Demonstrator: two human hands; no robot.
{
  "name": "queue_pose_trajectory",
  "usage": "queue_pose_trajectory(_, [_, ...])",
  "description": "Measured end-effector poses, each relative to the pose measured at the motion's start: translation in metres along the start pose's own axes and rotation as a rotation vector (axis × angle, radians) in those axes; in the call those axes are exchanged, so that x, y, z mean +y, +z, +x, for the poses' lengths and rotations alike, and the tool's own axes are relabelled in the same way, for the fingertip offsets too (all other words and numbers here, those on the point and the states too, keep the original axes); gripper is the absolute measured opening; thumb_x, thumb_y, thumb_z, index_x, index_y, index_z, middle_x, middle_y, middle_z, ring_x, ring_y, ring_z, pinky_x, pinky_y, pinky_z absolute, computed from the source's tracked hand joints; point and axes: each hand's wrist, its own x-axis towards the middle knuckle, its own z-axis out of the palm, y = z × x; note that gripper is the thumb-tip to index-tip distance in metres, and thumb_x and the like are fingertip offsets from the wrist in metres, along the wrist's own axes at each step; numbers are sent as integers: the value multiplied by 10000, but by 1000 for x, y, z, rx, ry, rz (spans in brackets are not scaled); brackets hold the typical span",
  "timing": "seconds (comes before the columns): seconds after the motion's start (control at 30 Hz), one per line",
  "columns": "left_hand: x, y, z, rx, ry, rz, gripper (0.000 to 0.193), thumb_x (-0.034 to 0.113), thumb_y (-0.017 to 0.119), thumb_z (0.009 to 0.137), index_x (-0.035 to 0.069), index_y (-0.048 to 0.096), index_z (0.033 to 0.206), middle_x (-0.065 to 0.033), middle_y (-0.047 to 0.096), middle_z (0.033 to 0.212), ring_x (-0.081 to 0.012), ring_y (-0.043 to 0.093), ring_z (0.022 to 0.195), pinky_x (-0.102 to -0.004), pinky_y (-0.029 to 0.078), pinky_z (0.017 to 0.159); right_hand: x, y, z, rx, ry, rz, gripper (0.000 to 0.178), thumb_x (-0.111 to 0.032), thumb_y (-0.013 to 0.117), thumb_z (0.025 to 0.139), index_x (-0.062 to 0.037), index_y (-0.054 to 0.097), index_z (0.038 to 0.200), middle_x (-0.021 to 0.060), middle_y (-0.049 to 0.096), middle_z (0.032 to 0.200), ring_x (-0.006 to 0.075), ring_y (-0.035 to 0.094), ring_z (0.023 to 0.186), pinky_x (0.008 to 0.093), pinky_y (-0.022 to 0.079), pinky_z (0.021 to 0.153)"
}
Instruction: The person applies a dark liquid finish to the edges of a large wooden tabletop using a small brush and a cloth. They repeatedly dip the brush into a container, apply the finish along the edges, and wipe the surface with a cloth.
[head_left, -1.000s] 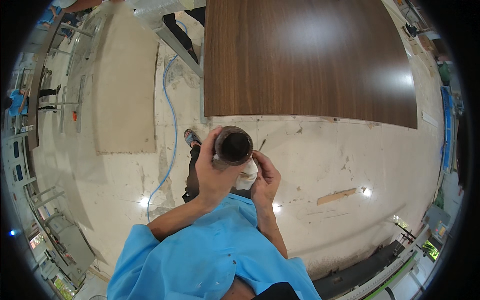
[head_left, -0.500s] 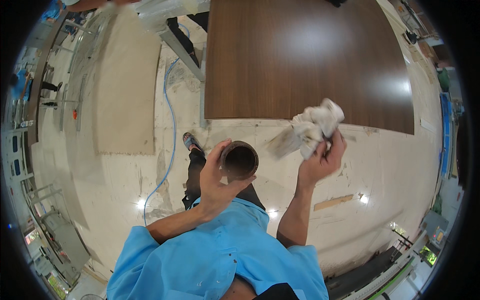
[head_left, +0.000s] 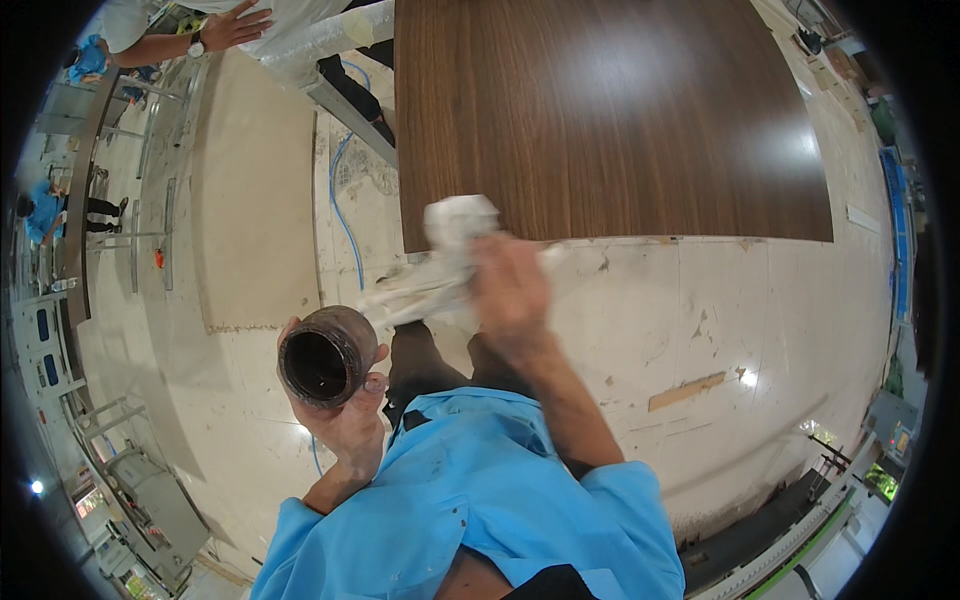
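Jar and cloth have both swung leftward.
Left hand, curled, cups the dark jar at eight o'clock; the blurred right hand clutches the bunched white cloth near twelve. Handling looks mid-course; what is done or left doesn't show.

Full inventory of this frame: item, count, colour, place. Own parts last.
jar: 1, dark brown, left of centre
cloth: 1, white, centre, blurred
wood panel: 1, dark brown, top centre to right
flat panel: 1, tan, left
hose: 1, blue, between panels
strip: 1, tan, floor right
co-worker's hand: 1, bare, upper left
distant people: at least 2, blue tops, far left
edge clutter: too small to count
left hand: 1, bare, around jar
right hand: 1, bare, on cloth
shirt: 1, blue, bottom centre
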Motion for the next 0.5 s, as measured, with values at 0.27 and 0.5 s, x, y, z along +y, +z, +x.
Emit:
queue_pose_trajectory(0.27, [-4, 3, 17, -159, 2, 149, 811, 97, 830, 735, -12, 381, 1401, -114, 521, 1251, -210, 548, 1160, -333, 490, 972, 102, -116, -20, 294, 471, -711, 273, 11, 625, 843, -5, 641, 1115, 173, 642, 991, 344, 626, 897, 425, 521, 738])
queue_pose_trajectory(0.5, [-4, -7, 44, -193, -56, 163, 818, 130, 841, 738, -20, 381, 1398, -131, 512, 1287, -223, 533, 1183, -349, 472, 1001, -46, 45, 9, -14, 147, 168, 271, 4, 670, 710, 42, 641, 977, 159, 630, 958, 324, 622, 907, 397, 528, 752])
